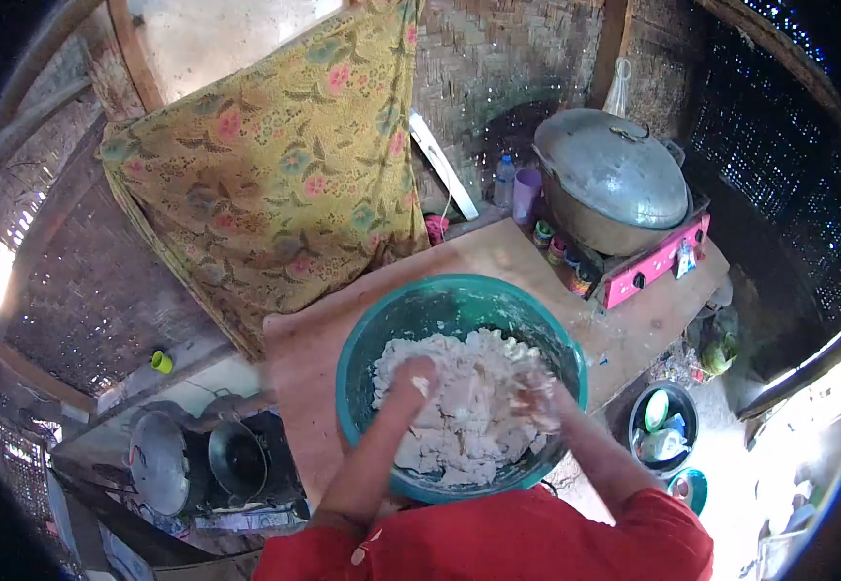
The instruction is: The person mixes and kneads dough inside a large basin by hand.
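Observation:
A wide green basin [351, 412] stands on the wooden table, holding a lumpy mass of white, floury dough [464, 407]. My left hand [414, 380] is at the left part of the dough, pressed into it, with its fingers mostly hidden. On the right side my right hand [535, 395] is in the dough too, smeared by motion and coated with white, so its fingers cannot be made out. Both forearms reach over the basin's near rim from red sleeves.
A large lidded pot [614, 179] sits on a pink stove [658, 266] at the table's back right. Beside it are a purple cup [527, 191] and a bottle [504, 182]. Patterned cloth [275, 184] hangs behind the table [309, 387]. Pans [238, 459] stand low at left.

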`<state>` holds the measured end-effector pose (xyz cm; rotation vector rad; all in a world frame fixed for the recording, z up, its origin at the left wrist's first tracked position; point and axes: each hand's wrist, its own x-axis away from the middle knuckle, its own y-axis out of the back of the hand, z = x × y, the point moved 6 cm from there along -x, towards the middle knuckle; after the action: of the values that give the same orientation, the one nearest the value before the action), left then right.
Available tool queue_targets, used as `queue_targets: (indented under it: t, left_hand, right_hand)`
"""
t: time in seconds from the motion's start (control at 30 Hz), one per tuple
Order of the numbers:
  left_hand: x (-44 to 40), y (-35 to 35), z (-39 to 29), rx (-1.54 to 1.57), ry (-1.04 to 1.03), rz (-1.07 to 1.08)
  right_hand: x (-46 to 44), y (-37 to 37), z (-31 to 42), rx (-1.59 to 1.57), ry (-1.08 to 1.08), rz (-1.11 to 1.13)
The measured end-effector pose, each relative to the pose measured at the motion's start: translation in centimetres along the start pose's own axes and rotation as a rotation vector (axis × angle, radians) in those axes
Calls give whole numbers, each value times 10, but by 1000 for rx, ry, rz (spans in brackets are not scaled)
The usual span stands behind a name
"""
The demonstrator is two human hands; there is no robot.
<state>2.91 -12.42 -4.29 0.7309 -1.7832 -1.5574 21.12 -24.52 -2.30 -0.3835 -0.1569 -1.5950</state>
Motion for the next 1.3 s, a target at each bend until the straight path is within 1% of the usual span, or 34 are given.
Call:
queue_targets:
  t: [0.03,0.07,0.1,0.13,0.2,0.27,0.3,0.33,0.37,0.4,0.43,0.47,0.53,0.57,0.77,0.93,1.0,1.1,1.13,1.2,1.23,1.27,1.3]
  left_hand:
    - [-14,-4,17,226,-75,-8]
    - [-22,16,16,236,-82,4]
    - [-24,39,9,383,-75,170]
    - [-25,47,2,523,-70,337]
    - [-56,17,6,509,-125,327]
    - [-96,-28,15,502,-176,316]
    - [-116,-52,26,510,-222,268]
    - [-143,-88,44,518,-268,217]
    - [-185,-205,102,575,-199,-26]
    - [-177,-183,91,575,-225,136]
    - [-178,-174,87,582,-213,195]
    - [-182,-174,86,586,-204,223]
    - [-186,-176,81,591,-178,264]
    - [-191,-177,79,584,-167,272]
    - [-200,-160,74,520,-18,237]
    - [-152,-122,76,555,154,167]
    - [-123,-91,81,602,194,187]
    - [-74,-23,82,662,274,294]
    - [-62,-2,78,672,309,335]
    - [-50,19,65,659,389,423]
    - [-54,15,57,618,419,462]
    - [-64,6,45,554,422,485]
    - [-69,-19,36,479,336,482]
  right_hand:
    - [34,-7,35,-277,-194,-44]
    - [55,-12,48,-555,-383,-91]
    - [56,-15,47,-666,-263,62]
    - [47,-2,17,-675,-264,43]
    - [-6,42,-85,-746,-257,-96]
    - [-44,67,-143,-668,-338,-190]
    - [-58,74,-136,-107,-270,-244]
    - [-71,69,-121,170,-231,-262]
    - [-83,62,-102,452,-203,-295]
    - [-80,50,-86,130,-384,-421]
    - [-75,46,-83,-194,-552,-541]
    - [-95,63,-99,-183,-549,-556]
    - [-156,97,-158,80,-453,-278]
    - [-175,103,-162,153,-440,-214]
    - [-229,93,-102,319,-346,63]
    - [-224,69,-46,445,-209,247]
    - [-209,53,-25,518,-121,340]
    - [-156,16,-6,771,121,449]
    - [-128,1,3,919,246,432]
    - [-53,-37,19,1345,440,284]
    - [-12,-60,33,1619,247,237]
    - [-5,-66,16,1619,235,252]
    - [4,-72,-9,1688,297,184]
